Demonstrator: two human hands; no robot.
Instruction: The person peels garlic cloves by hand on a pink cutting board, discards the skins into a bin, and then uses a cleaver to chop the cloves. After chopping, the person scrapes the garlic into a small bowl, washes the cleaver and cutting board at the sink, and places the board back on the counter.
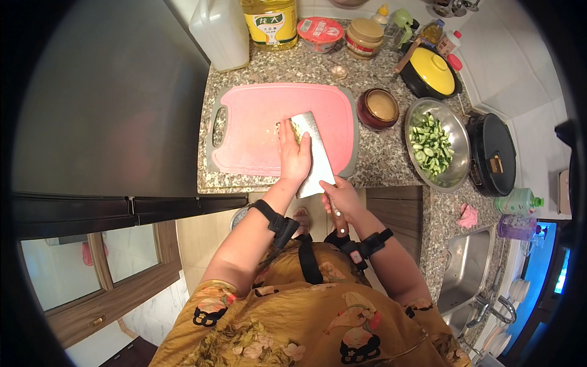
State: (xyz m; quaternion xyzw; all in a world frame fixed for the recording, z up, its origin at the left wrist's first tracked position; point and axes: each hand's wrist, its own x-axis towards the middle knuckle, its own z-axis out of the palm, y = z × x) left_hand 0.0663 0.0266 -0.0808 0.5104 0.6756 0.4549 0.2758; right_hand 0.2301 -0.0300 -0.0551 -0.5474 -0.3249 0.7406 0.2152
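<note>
My right hand (pixel 343 199) grips the wooden handle of a cleaver (pixel 317 160) near the counter's front edge. The wide blade slants up and left over a pink cutting board (pixel 252 110) with a grey rim. My left hand (pixel 295 151) lies against the blade with its fingers stretched out, by chopped pale bits (pixel 297 130), perhaps garlic, some stuck to the metal. Small crumbs lie on the board left of my fingers. Whether the left fingers press on the blade or on the bits cannot be told. A garlic bulb (pixel 339 72) sits behind the board.
Right of the board stand a brown pot (pixel 379 109), a steel bowl (pixel 412 169) of cut cucumber, a yellow-lidded pot (pixel 431 71) and a black pan (pixel 497 147). An oil bottle (pixel 271 27), a jug (pixel 222 41) and jars line the back. A sink (pixel 465 270) lies right.
</note>
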